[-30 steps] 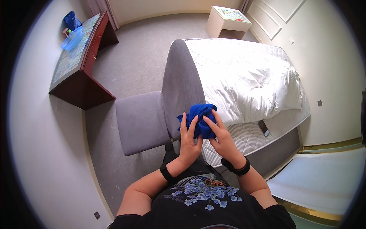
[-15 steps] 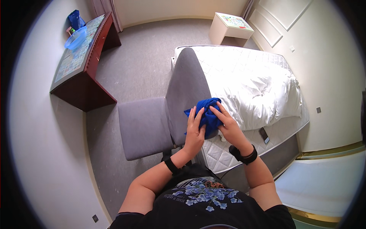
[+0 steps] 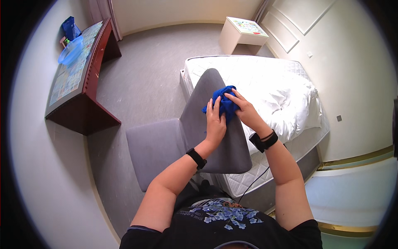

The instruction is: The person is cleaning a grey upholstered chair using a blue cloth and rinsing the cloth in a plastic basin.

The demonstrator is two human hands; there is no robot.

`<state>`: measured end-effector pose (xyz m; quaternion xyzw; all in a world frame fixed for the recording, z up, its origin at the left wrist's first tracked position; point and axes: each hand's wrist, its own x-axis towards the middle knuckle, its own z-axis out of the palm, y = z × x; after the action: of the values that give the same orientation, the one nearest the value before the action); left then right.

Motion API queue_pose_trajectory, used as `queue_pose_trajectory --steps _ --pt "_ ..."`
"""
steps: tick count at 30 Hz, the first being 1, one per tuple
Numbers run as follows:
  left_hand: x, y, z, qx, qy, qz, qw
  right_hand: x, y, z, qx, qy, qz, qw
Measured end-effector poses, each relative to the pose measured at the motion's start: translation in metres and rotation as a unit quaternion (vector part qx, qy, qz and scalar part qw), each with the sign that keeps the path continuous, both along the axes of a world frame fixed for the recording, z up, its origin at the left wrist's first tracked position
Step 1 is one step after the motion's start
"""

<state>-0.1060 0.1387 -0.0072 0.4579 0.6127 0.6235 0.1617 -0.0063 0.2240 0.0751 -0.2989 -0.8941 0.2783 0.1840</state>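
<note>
1. Location: We have the blue cloth (image 3: 229, 113) bunched between both hands, over the chair backrest (image 3: 230, 151). We cannot tell whether it presses on the upholstery.
2. Finger state: Our left hand (image 3: 216, 128) is clamped on the cloth's near-left side, its fingers slightly spread. Our right hand (image 3: 248, 113) grips the right side, fingertips bent over the top.
3. Handling: We judge the cloth light, soft and limp, with little risk of slipping or breaking. We cannot tell whether it is damp.
4. Hold: We recommend gripping the thick, gathered middle; the loose corner at left offers less control.
5. Materials: We note deep, irregular folds in the cloth, smooth grey fabric on the tapering backrest and flat seat (image 3: 153, 145), and a quilted mattress (image 3: 240, 182) beneath a rumpled white duvet (image 3: 288, 101).
</note>
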Motion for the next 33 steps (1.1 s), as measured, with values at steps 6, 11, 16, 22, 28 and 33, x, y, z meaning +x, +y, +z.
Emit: queue_pose_trajectory --steps 6,11,16,22,28,33 --pt "-0.038 0.047 0.001 -0.002 0.012 0.015 1.000 -0.041 0.043 0.000 0.012 -0.003 -0.011 1.000" --pt "-0.063 0.080 0.000 0.003 0.023 0.027 0.999 -0.066 0.070 0.000 -0.027 0.007 -0.028 0.999" --pt "-0.074 0.102 -0.002 0.001 0.014 0.032 0.999 -0.080 0.091 -0.010 -0.032 0.032 -0.040 0.998" --pt "-0.072 0.103 -0.007 0.000 -0.005 0.037 0.999 -0.081 0.089 -0.017 0.003 0.050 -0.048 0.998" --pt "-0.055 0.083 -0.004 -0.014 0.000 0.036 0.999 -0.065 0.070 -0.010 -0.015 0.030 -0.036 0.999" --pt "-0.025 0.046 -0.003 -0.024 -0.012 0.015 1.000 -0.036 0.038 -0.012 -0.005 0.041 -0.020 0.999"
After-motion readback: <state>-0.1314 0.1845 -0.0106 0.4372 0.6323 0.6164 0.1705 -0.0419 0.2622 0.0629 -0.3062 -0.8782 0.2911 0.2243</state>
